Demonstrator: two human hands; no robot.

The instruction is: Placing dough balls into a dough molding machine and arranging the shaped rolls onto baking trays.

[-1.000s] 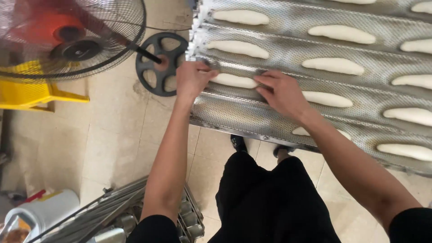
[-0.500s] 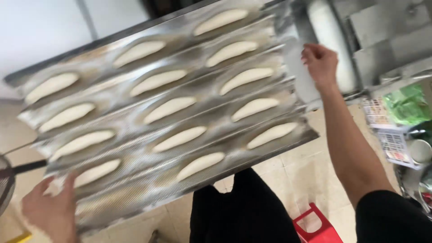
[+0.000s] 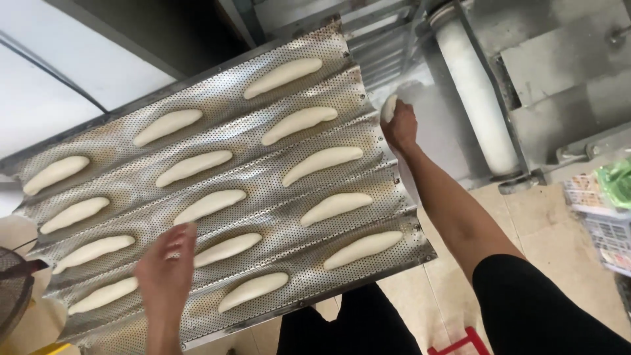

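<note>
A large perforated metal baking tray [image 3: 368, 92] with wavy channels lies tilted across the view, holding several long pieces of raw white dough [image 3: 322, 164]. My left hand [image 3: 165, 273] hovers with fingers apart over the tray's near left part, next to one dough piece [image 3: 227, 250]. My right hand [image 3: 398, 125] is past the tray's right edge, closed on a small lump of white dough [image 3: 388, 107] in front of the machine.
A grey metal machine with a white roller [image 3: 476, 98] stands at the right. A metal fan guard [image 3: 13, 292] shows at the lower left. Coloured packets [image 3: 608, 197] lie at the right edge. Tiled floor is below.
The view swung from the fan side to the machine side. My hands let go of the tray's edges. My right hand now grips a dough lump by the roller.
</note>
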